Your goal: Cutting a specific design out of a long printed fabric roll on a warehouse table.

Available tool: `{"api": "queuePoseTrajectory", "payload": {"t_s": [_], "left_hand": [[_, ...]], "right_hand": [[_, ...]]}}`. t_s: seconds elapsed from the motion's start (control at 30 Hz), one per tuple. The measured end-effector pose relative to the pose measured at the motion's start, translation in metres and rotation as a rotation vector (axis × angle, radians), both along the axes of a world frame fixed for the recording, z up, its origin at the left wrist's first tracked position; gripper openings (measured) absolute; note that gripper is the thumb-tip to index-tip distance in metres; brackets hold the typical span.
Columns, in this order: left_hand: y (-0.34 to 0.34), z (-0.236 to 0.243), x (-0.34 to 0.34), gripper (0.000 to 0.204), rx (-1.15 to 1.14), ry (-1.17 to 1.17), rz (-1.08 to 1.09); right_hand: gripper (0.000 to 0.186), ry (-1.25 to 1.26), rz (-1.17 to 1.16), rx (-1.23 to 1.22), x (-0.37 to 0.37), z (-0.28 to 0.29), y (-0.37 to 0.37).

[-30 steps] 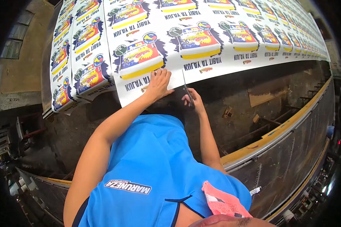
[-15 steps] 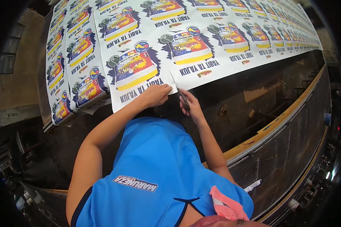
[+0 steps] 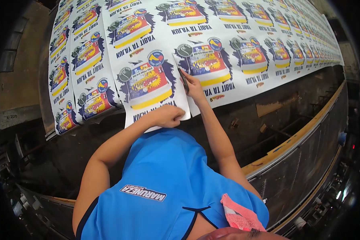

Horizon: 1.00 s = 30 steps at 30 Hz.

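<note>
Brightly printed white sheet (image 3: 227, 35), partly slit

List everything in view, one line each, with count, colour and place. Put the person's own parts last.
Printed sheet: pieces uncertain, white with multicoloured prints, across the upper view, slit between the hands
Scissors: one, dark, at the slit
Flat piece: one, brown, on the dark area right of centre
Bench: one, dark with yellow-brown edge, lower right
Red light: one, red, right rim
White glow: count unclear, white, lower right
Pink cloth: one, pink, at the collar
Shirt: one, blue, lower middle
Left grip: one, bare, closed at the sheet's near edge
Right grip: one, bare, around the scissors
</note>
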State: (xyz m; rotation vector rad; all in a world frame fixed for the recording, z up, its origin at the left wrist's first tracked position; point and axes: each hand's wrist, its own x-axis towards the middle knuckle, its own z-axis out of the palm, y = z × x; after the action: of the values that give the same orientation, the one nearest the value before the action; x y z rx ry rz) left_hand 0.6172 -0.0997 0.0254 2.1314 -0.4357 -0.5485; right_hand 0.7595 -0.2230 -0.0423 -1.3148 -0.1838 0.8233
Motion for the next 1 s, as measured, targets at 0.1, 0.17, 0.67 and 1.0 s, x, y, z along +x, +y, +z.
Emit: {"api": "queuePoseTrajectory", "payload": {"t_s": [0.1, 0.17, 0.67, 1.0], "left_hand": [[0.009, -0.003, 0.008, 0.017, -0.096, 0.094, -0.009], [0.015, -0.01, 0.012, 0.016, -0.155, 0.155, -0.006], [0.056, -0.075, 0.039, 0.025, -0.64, 0.818, 0.05], [0.044, -0.115, 0.035, 0.026, -0.769, 0.754, 0.132]], "right_hand": [[0.041, 0.029, -0.027, -0.035, 0.043, -0.013, 0.045], [0.041, -0.084, -0.054, 0.039, 0.074, -0.036, 0.082], [0.037, -0.101, 0.095, -0.035, 0.294, -0.052, 0.314], [0.023, -0.18, 0.128, -0.077, 0.408, -0.053, 0.466]]}}
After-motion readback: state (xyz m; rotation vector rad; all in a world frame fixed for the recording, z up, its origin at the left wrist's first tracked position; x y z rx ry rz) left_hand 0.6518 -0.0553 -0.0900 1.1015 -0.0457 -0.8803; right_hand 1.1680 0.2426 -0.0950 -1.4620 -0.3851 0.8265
